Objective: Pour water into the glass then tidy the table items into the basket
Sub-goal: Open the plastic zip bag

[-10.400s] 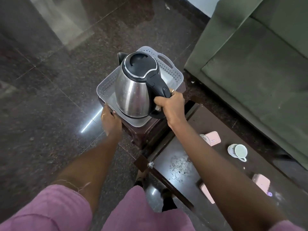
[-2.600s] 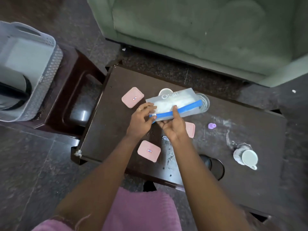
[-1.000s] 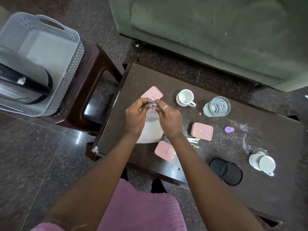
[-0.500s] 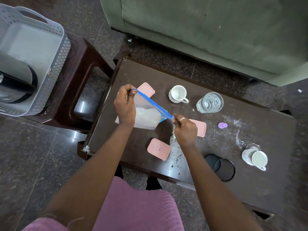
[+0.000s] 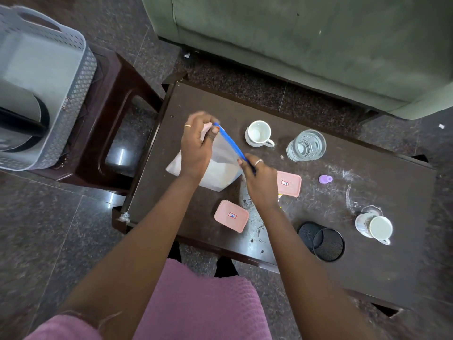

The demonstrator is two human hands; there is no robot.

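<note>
I saw both hands over the dark bench (image 5: 367,273), working one clear bag (image 5: 221,165) with a blue zip strip (image 5: 230,141) along its top. The left hand (image 5: 196,148) had its fingers (image 5: 212,133) pinched shut on the far end of the strip, thumb pressed against the bag's corner. The right hand (image 5: 259,182) had its fingers (image 5: 245,161) closed on the near end of the same strip, so the strip ran taut between the two grips and the bag hung below, its lower edge near the bench top; I could not tell whether it touched.

The glass (image 5: 306,146) stood upright on the bench beyond the right hand, with water in it, just beside a white cup (image 5: 258,132). Two pink boxes lay flat, one (image 5: 231,215) near the front edge and one (image 5: 289,184) partly behind the right wrist. A second cup (image 5: 375,225) sat well to the right, with a black round holder (image 5: 323,241) near it and a small purple cap (image 5: 325,178) between.

The grey basket (image 5: 73,94) rested on a brown stool (image 5: 115,106) off the bench's left end, with the kettle (image 5: 19,123) in it.
</note>
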